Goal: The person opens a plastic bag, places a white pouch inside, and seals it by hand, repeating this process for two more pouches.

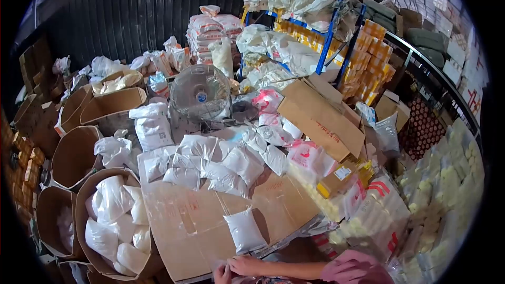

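Observation:
At the bottom edge, my right hand (246, 265) reaches in from a pink sleeve (352, 269), its fingers closed in a pinch. Close beside it my left hand (222, 274) is also closed, mostly cut off by the frame. A thin, pale, see-through edge shows near the fingertips; what it belongs to is too small to tell. Just beyond my hands, a filled clear bag of white powder (245, 230) lies on a flattened cardboard sheet (184, 231). Several similar white bags (226, 163) are heaped along the sheet's far side.
An open carton (83, 226) at left holds several white bags, with more cartons (76, 158) behind. A caged fan (200, 94) stands past the heap. A tilted cardboard box (321, 118), small brown box (335, 179) and packed sacks (376, 213) crowd the right.

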